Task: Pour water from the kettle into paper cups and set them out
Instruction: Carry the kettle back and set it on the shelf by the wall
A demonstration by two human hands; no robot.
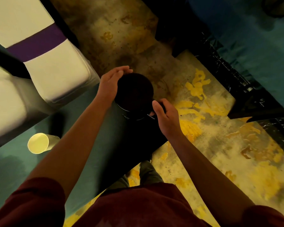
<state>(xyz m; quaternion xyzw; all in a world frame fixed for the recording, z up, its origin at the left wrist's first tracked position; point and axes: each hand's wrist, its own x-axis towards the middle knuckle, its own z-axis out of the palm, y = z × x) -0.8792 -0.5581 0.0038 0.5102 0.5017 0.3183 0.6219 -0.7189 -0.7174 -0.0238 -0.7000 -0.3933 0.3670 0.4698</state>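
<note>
A black kettle [134,95] stands at the corner of a table covered in teal cloth [82,128], seen from above. My left hand [111,82] lies against the kettle's left side and top with its fingers nearly straight. My right hand [165,115] has its fingers curled round the kettle's handle at the right side. One white paper cup [38,143] stands on the cloth to the left, well apart from the kettle; whether it holds water I cannot tell.
White chairs with a purple band [38,41] stand close at the left of the table. A second teal-clothed table with a black skirt [246,51] is at the right. Patterned yellow carpet [211,136] lies between them.
</note>
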